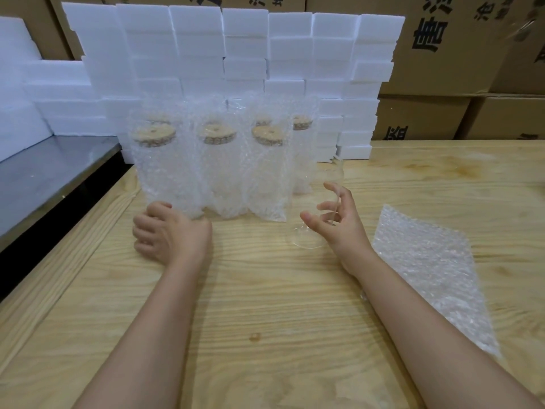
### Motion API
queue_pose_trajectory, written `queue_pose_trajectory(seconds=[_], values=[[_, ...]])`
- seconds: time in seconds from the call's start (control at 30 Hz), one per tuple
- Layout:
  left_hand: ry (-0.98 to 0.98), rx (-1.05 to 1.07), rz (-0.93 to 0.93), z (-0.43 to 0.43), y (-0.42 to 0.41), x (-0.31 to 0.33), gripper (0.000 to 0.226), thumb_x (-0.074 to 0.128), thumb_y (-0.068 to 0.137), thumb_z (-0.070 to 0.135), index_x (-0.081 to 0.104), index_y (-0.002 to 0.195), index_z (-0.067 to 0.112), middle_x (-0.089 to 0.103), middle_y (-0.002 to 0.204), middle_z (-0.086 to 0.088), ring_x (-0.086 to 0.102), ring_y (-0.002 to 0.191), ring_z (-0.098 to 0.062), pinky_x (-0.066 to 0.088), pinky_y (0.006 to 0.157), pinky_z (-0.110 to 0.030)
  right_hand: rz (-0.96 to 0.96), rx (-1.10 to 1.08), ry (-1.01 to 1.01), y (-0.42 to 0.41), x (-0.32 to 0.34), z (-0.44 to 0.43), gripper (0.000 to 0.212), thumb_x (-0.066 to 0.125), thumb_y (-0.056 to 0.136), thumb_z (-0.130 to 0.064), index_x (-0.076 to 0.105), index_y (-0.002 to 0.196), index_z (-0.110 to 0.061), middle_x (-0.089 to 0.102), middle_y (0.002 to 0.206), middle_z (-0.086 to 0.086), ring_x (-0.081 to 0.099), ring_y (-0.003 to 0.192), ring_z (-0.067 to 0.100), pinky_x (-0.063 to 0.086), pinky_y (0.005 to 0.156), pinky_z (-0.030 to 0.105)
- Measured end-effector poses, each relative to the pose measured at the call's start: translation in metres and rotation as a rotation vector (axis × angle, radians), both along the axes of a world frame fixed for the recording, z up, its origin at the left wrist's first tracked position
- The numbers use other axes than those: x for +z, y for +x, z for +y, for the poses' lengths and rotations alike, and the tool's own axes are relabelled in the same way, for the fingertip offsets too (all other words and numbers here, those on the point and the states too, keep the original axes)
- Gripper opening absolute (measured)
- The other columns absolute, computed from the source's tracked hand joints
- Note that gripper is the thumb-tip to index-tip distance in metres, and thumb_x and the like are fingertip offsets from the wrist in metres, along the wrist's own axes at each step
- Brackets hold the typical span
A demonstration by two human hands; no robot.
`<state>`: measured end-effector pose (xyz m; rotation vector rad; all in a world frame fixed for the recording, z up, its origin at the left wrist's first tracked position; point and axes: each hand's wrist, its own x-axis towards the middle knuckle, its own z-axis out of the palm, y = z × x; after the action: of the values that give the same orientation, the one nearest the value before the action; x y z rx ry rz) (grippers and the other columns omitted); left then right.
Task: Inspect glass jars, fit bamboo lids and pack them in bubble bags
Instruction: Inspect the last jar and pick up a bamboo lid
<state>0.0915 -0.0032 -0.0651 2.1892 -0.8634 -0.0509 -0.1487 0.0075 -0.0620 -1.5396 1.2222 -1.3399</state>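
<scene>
On the wooden table (265,305) a row of bagged jars (221,178) stands upright, bamboo lids (153,135) showing through the bubble wrap. The left hand (169,231) rests knuckles-down at the foot of the leftmost one, fingers curled; I can't tell whether it pinches the bag. The right hand (339,222) is spread, fingers loosely bent, gripping nothing, just beside a bare, lidless glass jar (308,240) at the row's right end. A flat bubble bag (427,267) lies further right. White foam blocks (236,48) and cardboard boxes (442,54) are stacked behind.
</scene>
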Motion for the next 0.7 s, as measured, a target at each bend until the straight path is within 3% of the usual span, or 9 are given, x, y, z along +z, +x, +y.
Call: queue_pose_trajectory(seconds=[0.17,0.23,0.3,0.37,0.43,0.5,0.57,0.7], values=[[0.013,-0.032,0.009,-0.001,0.004,-0.004,0.058,0.067,0.075,0.01,0.034,0.124,0.007,0.03,0.138,-0.022,0.036,0.123,-0.042,0.026,0.107,-0.044,0.006,-0.001,-0.006,0.001,-0.001,0.002,0.073,0.076,0.054,-0.06,0.036,0.116,-0.06,0.048,0.117,-0.005,0.049,0.109,0.013,0.04,0.081,0.017],[-0.024,-0.043,-0.002,0.001,0.0,-0.003,0.056,0.069,0.074,0.015,0.038,0.12,0.008,0.034,0.134,-0.021,0.037,0.121,-0.041,0.029,0.104,-0.046,0.045,-0.02,-0.031,0.001,-0.002,0.003,0.093,0.077,0.053,-0.07,0.029,0.131,-0.053,0.046,0.124,-0.007,0.045,0.119,0.014,0.038,0.084,0.016],[-0.128,-0.056,-0.033,0.005,-0.007,0.001,0.055,0.072,0.071,0.023,0.042,0.114,0.007,0.04,0.128,-0.02,0.039,0.118,-0.039,0.032,0.099,-0.046,0.061,-0.038,-0.061,0.001,-0.003,0.006,0.121,0.064,0.043,-0.089,0.018,0.145,-0.042,0.039,0.135,-0.006,0.038,0.126,0.013,0.035,0.095,0.024],[-0.331,-0.112,-0.088,0.011,-0.016,0.006,0.051,0.072,0.067,0.022,0.047,0.106,0.002,0.046,0.119,-0.02,0.043,0.111,-0.039,0.032,0.095,-0.043,0.001,-0.093,-0.106,0.003,-0.001,0.007,0.128,0.046,0.042,-0.099,0.013,0.148,-0.035,0.031,0.141,-0.006,0.029,0.134,0.013,0.028,0.106,0.032],[-0.586,-0.258,-0.153,0.017,-0.025,0.009,0.042,0.07,0.066,0.017,0.049,0.097,-0.001,0.049,0.104,-0.021,0.046,0.099,-0.036,0.033,0.09,-0.038,-0.024,-0.209,-0.231,0.006,0.003,0.012,0.112,0.039,0.057,-0.096,0.015,0.145,-0.032,0.025,0.144,-0.003,0.023,0.138,0.013,0.023,0.112,0.03],[-0.808,-0.436,-0.089,0.022,-0.037,0.013,0.038,0.069,0.065,0.017,0.048,0.093,0.003,0.048,0.095,-0.016,0.048,0.09,-0.032,0.04,0.084,-0.039,0.066,-0.365,-0.511,0.009,0.008,0.016,0.08,0.044,0.081,-0.074,0.026,0.139,-0.023,0.027,0.141,0.008,0.026,0.136,0.016,0.023,0.115,0.031],[-0.934,-0.601,0.151,0.027,-0.051,0.021,0.037,0.069,0.066,0.024,0.044,0.092,0.012,0.049,0.094,-0.007,0.053,0.086,-0.025,0.047,0.078,-0.042,0.233,-0.433,-0.823,0.013,0.011,0.017,0.055,0.049,0.09,-0.046,0.036,0.133,-0.015,0.033,0.134,0.013,0.031,0.129,0.02,0.026,0.112,0.039],[-1.009,-0.868,0.58,0.038,-0.077,0.038,0.032,0.069,0.069,0.03,0.044,0.086,0.021,0.056,0.092,-0.002,0.056,0.081,-0.016,0.045,0.07,-0.037,0.596,-0.337,-1.056,0.032,0.008,0.022,0.052,0.048,0.091,-0.047,0.037,0.131,-0.016,0.034,0.137,0.012,0.034,0.127,0.031,0.03,0.108,0.048]])
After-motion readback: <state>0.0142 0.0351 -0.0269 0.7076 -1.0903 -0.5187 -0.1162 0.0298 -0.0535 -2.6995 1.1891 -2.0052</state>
